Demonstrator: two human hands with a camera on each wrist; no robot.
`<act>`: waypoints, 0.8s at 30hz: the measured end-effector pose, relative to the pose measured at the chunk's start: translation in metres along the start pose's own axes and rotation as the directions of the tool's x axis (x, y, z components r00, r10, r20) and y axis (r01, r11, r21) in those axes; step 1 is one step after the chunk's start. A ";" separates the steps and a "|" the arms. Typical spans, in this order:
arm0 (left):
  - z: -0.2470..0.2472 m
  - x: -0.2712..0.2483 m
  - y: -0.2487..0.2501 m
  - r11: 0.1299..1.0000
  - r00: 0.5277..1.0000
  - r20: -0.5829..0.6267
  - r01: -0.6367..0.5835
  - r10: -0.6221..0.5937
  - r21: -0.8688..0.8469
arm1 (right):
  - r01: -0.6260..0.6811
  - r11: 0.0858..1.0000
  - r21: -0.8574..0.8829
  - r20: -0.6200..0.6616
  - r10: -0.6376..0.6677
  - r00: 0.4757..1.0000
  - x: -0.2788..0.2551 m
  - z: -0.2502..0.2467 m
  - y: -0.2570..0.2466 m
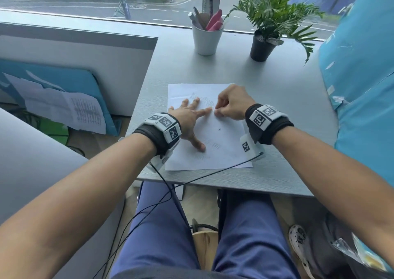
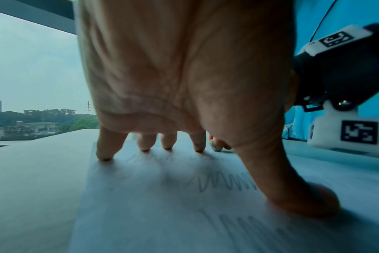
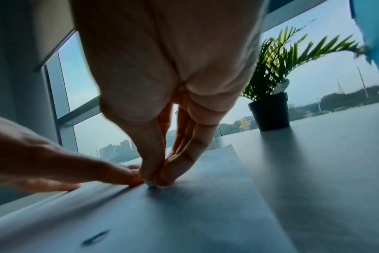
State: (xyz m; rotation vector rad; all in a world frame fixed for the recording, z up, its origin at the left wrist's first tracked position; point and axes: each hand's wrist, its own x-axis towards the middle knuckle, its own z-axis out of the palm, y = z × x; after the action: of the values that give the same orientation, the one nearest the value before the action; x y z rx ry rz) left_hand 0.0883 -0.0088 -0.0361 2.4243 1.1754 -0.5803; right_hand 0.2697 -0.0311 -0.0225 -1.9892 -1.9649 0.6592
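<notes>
A white sheet of paper with pencil scribbles lies on the grey table. My left hand lies flat on the sheet's left part with fingers spread, and its fingertips and thumb press the paper down. My right hand has its fingers bunched downward and pinches a small pale eraser, whose tip touches the paper just beside my left index finger. The eraser also shows past my left palm. Zigzag scribbles run under my left hand.
A white cup of pens and a potted plant stand at the table's far side by the window. A large blue shape borders the table's right edge. A black cable crosses the near edge. Loose papers lie lower left.
</notes>
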 end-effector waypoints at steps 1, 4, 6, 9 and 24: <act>0.000 0.000 0.001 1.000 1.000 0.000 0.004 -0.004 0.006 | 0.010 1.000 0.000 -0.004 -0.010 1.000 -0.001 0.002 -0.001; 0.000 0.000 0.000 1.000 1.000 0.010 0.016 -0.017 0.009 | 0.070 0.997 -0.020 0.123 -0.067 0.990 -0.009 0.010 -0.010; 0.000 0.000 -0.001 1.000 1.000 0.008 0.012 -0.012 0.008 | 0.024 0.999 -0.033 0.087 -0.021 0.996 -0.005 0.004 -0.005; 0.000 0.000 0.001 1.000 1.000 0.008 0.011 -0.012 0.008 | 0.006 1.000 -0.020 -0.005 -0.006 1.000 -0.007 0.000 0.001; -0.002 -0.006 0.003 0.999 0.999 0.025 0.043 -0.043 0.006 | 0.023 0.998 0.063 0.052 -0.026 0.998 -0.037 -0.010 0.002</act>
State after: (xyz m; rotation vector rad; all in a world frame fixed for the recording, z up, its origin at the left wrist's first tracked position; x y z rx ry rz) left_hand 0.0882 -0.0134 -0.0311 2.3950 1.2204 -0.6259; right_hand 0.2777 -0.0671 -0.0098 -1.9267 -1.9703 0.7650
